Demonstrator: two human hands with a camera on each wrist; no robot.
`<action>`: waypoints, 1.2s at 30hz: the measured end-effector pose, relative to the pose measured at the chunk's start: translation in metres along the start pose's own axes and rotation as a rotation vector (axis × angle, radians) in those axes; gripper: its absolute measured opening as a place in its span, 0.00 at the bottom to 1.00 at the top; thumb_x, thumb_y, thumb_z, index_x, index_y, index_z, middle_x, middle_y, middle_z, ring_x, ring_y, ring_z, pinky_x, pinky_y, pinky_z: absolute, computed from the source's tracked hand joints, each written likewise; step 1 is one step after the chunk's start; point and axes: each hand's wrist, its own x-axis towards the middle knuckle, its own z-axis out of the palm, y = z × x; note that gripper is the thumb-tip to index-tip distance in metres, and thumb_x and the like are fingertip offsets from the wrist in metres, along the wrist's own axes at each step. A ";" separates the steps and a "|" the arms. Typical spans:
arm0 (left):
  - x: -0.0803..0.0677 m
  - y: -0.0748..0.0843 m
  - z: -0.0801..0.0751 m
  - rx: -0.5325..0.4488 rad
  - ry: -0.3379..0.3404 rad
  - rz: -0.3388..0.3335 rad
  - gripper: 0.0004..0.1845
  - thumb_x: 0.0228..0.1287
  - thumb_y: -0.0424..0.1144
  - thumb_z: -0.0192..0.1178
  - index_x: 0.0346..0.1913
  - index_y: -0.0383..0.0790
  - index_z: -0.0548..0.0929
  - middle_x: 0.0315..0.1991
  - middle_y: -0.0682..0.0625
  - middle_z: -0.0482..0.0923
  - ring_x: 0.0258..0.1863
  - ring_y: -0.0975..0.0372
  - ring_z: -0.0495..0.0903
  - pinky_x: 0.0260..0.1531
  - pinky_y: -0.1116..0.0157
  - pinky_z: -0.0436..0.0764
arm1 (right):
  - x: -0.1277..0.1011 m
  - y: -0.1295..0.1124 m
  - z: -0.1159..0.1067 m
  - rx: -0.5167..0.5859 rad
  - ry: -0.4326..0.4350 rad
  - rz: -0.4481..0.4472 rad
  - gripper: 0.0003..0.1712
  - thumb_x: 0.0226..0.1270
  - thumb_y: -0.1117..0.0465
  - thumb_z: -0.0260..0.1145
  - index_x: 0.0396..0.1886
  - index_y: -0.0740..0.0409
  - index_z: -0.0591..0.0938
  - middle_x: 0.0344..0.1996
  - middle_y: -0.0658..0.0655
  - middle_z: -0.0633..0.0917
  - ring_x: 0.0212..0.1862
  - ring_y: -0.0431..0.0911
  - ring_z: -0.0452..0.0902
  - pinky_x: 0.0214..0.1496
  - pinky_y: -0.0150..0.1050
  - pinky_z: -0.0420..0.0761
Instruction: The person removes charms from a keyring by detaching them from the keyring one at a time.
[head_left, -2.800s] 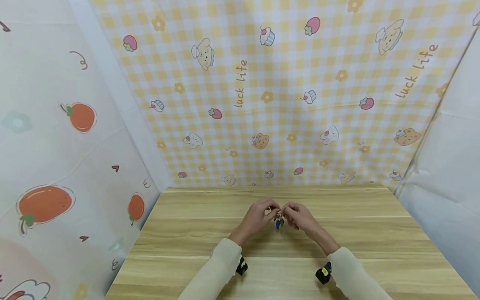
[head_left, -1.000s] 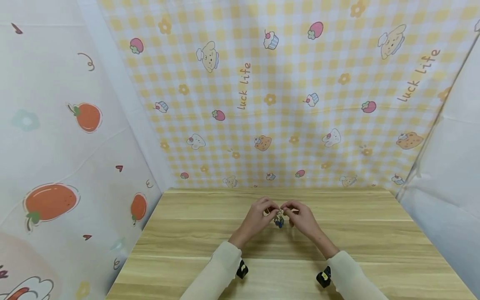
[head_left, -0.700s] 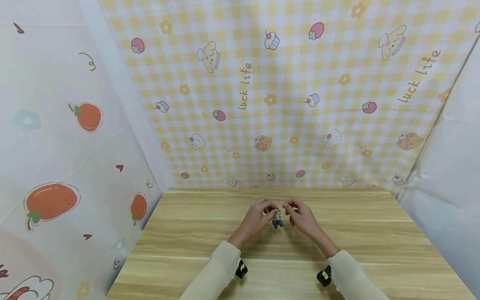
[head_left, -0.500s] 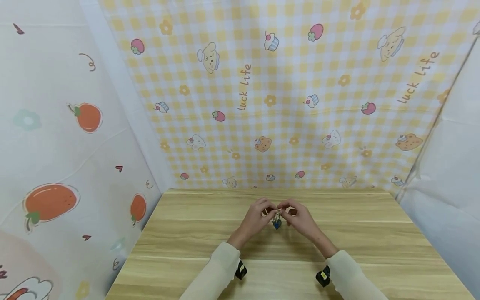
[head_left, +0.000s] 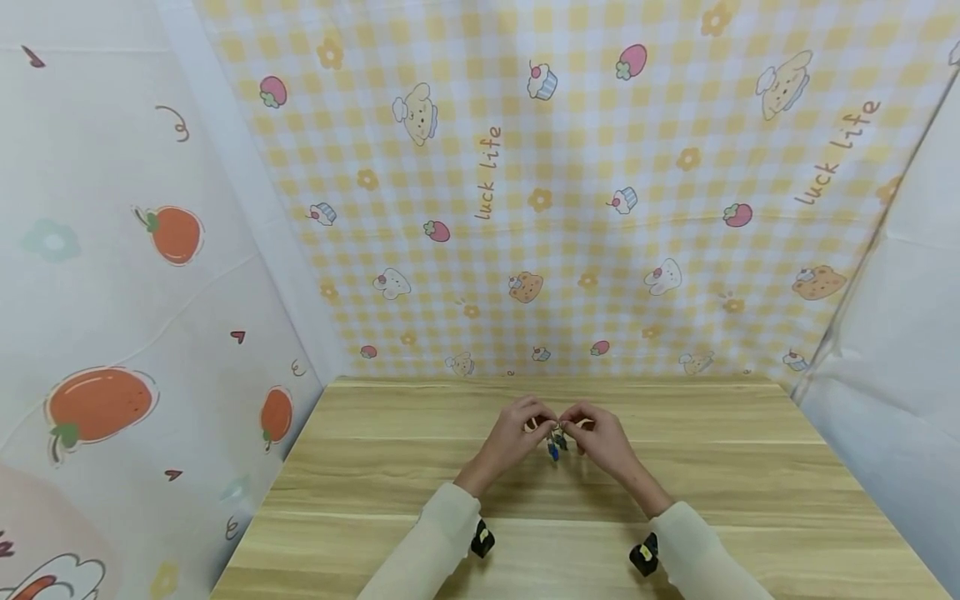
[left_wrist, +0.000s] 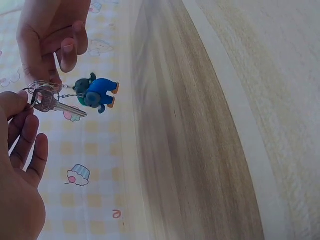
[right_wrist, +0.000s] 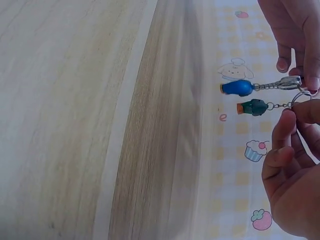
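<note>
Fingers of both hands pinch one key ring point(left_wrist: 37, 88) carrying one key point(left_wrist: 55, 104) and two charms point(right_wrist: 245, 97).

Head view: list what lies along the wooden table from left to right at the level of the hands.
Bare wooden table → left hand → small blue-charm keyring with metal key → right hand → more bare table.

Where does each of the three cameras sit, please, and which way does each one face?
Head: worn on the head, facing forward and down at the wooden table and checked backdrop; both hands and cream sleeves show.
Left wrist: on the left wrist, looking along the left hand at the key ring, key and blue charm.
Right wrist: on the right wrist, looking past the right hand at the same charms.
Both wrist views share the key ring, each showing the opposite hand.
</note>
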 end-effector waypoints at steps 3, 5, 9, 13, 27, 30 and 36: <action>0.000 -0.001 0.001 0.003 0.005 -0.003 0.04 0.76 0.35 0.66 0.46 0.41 0.90 0.43 0.49 0.86 0.39 0.65 0.82 0.40 0.73 0.83 | 0.000 0.000 0.000 0.007 -0.009 0.005 0.04 0.78 0.63 0.68 0.45 0.58 0.88 0.39 0.59 0.87 0.21 0.45 0.76 0.24 0.34 0.76; 0.000 -0.001 0.001 0.006 0.006 -0.012 0.04 0.76 0.34 0.66 0.46 0.41 0.90 0.43 0.49 0.86 0.39 0.65 0.82 0.39 0.73 0.83 | 0.000 0.000 -0.001 0.013 -0.018 0.002 0.04 0.78 0.63 0.67 0.46 0.58 0.87 0.40 0.59 0.86 0.21 0.46 0.76 0.24 0.34 0.75; 0.000 -0.001 0.001 0.019 0.009 -0.022 0.04 0.76 0.34 0.66 0.46 0.41 0.90 0.42 0.49 0.86 0.38 0.65 0.82 0.39 0.74 0.83 | -0.001 0.000 -0.003 0.026 -0.031 -0.010 0.07 0.79 0.62 0.67 0.49 0.60 0.86 0.43 0.61 0.85 0.21 0.49 0.76 0.23 0.34 0.75; 0.000 -0.001 0.002 0.027 0.020 -0.021 0.04 0.76 0.34 0.66 0.45 0.41 0.90 0.43 0.49 0.87 0.38 0.66 0.81 0.38 0.74 0.82 | -0.001 0.001 -0.004 0.050 -0.043 -0.034 0.09 0.80 0.61 0.67 0.52 0.60 0.85 0.44 0.62 0.84 0.22 0.57 0.76 0.24 0.34 0.75; 0.000 0.000 0.002 0.003 0.023 -0.038 0.05 0.77 0.35 0.65 0.46 0.42 0.90 0.42 0.49 0.86 0.37 0.66 0.80 0.38 0.73 0.82 | -0.002 0.000 -0.004 0.058 -0.061 -0.090 0.04 0.77 0.66 0.68 0.46 0.56 0.87 0.43 0.61 0.85 0.21 0.45 0.74 0.24 0.34 0.77; 0.000 -0.001 0.003 0.002 0.019 -0.038 0.05 0.77 0.36 0.65 0.46 0.42 0.90 0.42 0.50 0.86 0.37 0.67 0.80 0.38 0.73 0.82 | -0.002 0.003 -0.004 0.058 -0.063 -0.096 0.04 0.77 0.66 0.68 0.46 0.57 0.87 0.42 0.61 0.85 0.20 0.43 0.73 0.24 0.34 0.77; 0.000 -0.001 0.003 -0.010 0.012 -0.034 0.04 0.77 0.36 0.65 0.45 0.42 0.90 0.42 0.50 0.86 0.38 0.66 0.81 0.39 0.73 0.82 | -0.002 0.003 -0.003 0.046 -0.054 -0.078 0.03 0.77 0.66 0.68 0.45 0.56 0.87 0.42 0.60 0.85 0.20 0.48 0.74 0.23 0.33 0.73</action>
